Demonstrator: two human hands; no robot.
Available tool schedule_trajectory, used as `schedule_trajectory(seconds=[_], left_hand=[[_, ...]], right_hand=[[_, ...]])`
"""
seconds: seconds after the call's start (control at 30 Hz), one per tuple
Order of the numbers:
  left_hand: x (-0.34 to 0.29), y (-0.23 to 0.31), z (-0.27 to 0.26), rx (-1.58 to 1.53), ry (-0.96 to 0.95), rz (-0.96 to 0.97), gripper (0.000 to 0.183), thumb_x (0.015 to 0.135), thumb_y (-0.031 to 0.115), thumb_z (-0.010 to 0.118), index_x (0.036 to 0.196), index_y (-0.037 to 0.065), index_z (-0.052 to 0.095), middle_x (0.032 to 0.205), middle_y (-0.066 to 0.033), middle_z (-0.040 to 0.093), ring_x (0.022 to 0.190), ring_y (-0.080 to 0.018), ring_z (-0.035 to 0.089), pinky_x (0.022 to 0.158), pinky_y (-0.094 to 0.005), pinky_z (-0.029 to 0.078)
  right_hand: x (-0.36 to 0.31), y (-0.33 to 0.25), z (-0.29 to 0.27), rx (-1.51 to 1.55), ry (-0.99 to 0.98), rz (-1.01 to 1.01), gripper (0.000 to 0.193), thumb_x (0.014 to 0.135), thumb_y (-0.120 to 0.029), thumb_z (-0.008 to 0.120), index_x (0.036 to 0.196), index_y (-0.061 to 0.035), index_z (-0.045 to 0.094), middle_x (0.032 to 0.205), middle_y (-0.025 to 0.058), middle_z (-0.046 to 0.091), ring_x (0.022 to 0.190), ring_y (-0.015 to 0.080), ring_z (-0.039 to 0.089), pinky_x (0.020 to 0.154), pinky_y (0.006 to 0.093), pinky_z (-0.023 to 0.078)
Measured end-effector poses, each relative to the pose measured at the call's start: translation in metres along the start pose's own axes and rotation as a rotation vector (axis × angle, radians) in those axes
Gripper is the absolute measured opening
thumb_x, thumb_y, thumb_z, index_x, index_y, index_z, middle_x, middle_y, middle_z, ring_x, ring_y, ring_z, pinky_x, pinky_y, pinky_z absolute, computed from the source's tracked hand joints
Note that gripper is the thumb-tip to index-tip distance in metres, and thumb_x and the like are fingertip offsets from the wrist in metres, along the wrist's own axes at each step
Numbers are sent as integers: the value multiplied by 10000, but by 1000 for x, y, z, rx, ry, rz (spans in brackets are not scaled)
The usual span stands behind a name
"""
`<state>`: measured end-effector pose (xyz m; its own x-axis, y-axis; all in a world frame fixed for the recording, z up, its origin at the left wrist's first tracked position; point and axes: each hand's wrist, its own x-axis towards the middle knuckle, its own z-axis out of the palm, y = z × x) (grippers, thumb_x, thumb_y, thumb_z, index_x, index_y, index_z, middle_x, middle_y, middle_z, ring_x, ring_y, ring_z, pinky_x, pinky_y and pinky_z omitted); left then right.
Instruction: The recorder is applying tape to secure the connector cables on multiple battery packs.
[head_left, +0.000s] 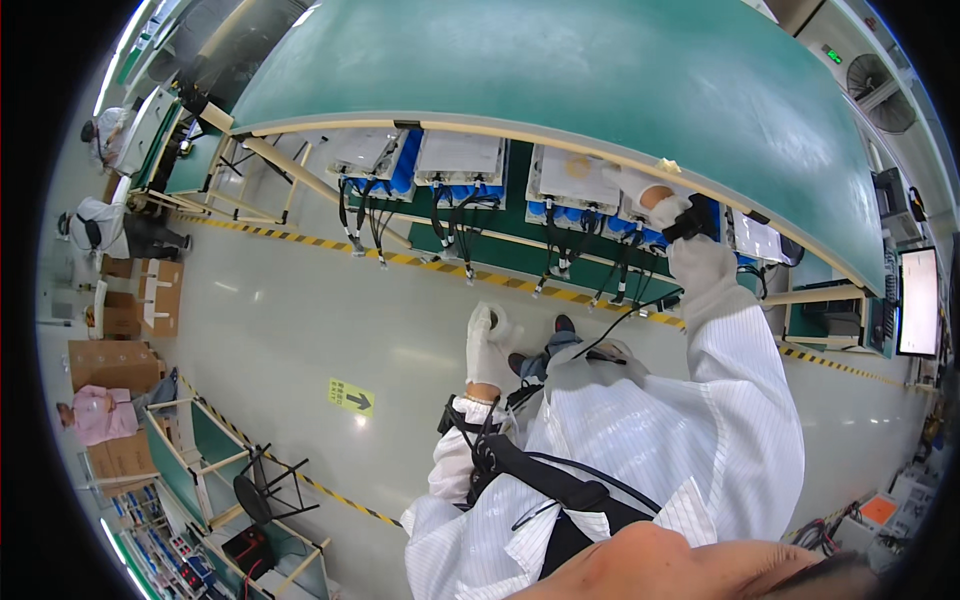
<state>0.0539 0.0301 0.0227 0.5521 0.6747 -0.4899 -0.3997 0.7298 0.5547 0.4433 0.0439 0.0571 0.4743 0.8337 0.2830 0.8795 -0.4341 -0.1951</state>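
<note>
My left hand (484, 345), in a white glove, hangs low over the floor in front of my body. Its fingers are curled around a pale rounded thing that I cannot make out. My right hand (633, 183), also gloved, reaches under the edge of the green table (560, 75), beside a blue battery pack with a white top (572, 178). The table edge and the pack hide its fingertips. More such packs, among them one to the left (460, 155), stand in a row on the shelf below the tabletop, with black cables (467, 230) hanging from their fronts.
Yellow-black floor tape (400, 257) runs below the shelf. A monitor (917, 300) stands at the right. Cardboard boxes (115, 365), a black stool (258, 498) and a green-topped bench (170, 460) are at the left. Several other people are there, one in pink (103, 412).
</note>
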Motion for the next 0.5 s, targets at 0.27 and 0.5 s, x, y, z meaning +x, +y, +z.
schedule_trajectory(seconds=[0.27, 0.5], left_hand=[[-2, -7, 0, -107, 129, 9, 368, 879, 282, 499, 1212, 145, 423, 1115, -23, 479, 1008, -191, 495, 843, -417, 447], [-2, -9, 17, -44, 110, 20, 323, 903, 354, 463, 1148, 144, 459, 1107, -28, 508, 1042, -185, 487, 878, -409, 431]], right_hand=[[41, -1, 51, 37, -186, 15, 252, 886, -302, 489, 1012, -109, 591, 794, 19, 585, 713, 128, 561, 614, 234, 434], [45, 9, 56, 74, -230, 35, 253, 886, -300, 491, 1013, -106, 591, 788, 12, 580, 702, 115, 551, 604, 224, 426]])
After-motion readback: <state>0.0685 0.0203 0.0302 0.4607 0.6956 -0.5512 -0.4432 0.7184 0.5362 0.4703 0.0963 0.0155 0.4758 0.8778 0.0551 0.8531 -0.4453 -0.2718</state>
